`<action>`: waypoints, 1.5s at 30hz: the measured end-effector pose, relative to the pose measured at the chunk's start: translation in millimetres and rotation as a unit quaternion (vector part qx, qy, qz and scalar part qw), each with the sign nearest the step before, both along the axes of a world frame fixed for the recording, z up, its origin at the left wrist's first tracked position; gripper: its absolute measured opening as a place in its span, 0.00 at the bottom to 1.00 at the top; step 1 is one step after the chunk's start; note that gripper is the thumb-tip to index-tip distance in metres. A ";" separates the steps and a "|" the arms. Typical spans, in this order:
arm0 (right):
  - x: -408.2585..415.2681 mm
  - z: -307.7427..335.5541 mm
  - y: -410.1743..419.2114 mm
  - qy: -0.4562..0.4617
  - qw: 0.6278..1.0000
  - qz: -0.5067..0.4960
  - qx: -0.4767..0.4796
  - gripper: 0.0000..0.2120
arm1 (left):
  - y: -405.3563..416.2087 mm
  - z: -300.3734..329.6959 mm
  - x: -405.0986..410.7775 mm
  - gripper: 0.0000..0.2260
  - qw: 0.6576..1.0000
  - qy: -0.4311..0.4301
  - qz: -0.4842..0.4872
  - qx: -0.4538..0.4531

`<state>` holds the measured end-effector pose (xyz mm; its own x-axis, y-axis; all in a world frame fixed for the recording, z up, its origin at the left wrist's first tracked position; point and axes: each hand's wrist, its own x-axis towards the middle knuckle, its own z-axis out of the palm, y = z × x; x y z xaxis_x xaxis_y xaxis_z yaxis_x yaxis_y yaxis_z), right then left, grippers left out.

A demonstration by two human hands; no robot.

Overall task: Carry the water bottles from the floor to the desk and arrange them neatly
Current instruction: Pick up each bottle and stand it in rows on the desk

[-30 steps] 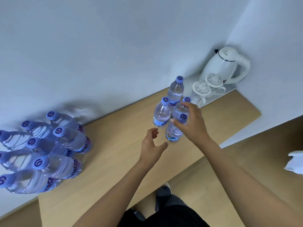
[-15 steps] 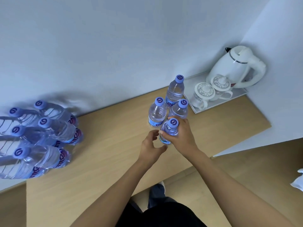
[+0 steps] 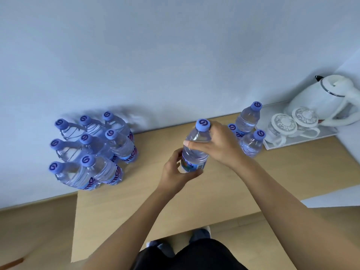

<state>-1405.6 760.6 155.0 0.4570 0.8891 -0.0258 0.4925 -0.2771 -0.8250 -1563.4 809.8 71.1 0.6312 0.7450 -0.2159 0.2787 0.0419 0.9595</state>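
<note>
While both hands close on it, the held bottle (image 3: 195, 147) stands upright over the middle of the desk (image 3: 224, 191), its blue cap clear above the grip; whether its base touches the wood cannot be told. The right hand (image 3: 218, 145) wraps the shoulder just under the cap, thumb across the near side, and the left hand (image 3: 176, 172) cups the labelled lower part, fingers curled round it. Just behind the right hand three bottles (image 3: 248, 131) stand close together, beside a tray (image 3: 298, 141) bearing a white kettle (image 3: 323, 100) and two lidded cups (image 3: 292, 123). A cluster of nine bottles (image 3: 91, 151) stands at the desk's left end against the wall.
</note>
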 end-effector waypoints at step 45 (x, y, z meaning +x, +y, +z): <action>-82.7 103.6 83.5 0.342 0.928 0.053 0.136 0.11 | 21.0 128.5 -73.4 0.21 0.980 -0.178 0.045 -0.074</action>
<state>-1488.3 844.1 258.7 0.3267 0.9440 -0.0460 -0.1606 0.0075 -0.9870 -1636.9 830.8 199.6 0.6190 0.7786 -0.1034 -0.0839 0.1964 0.9769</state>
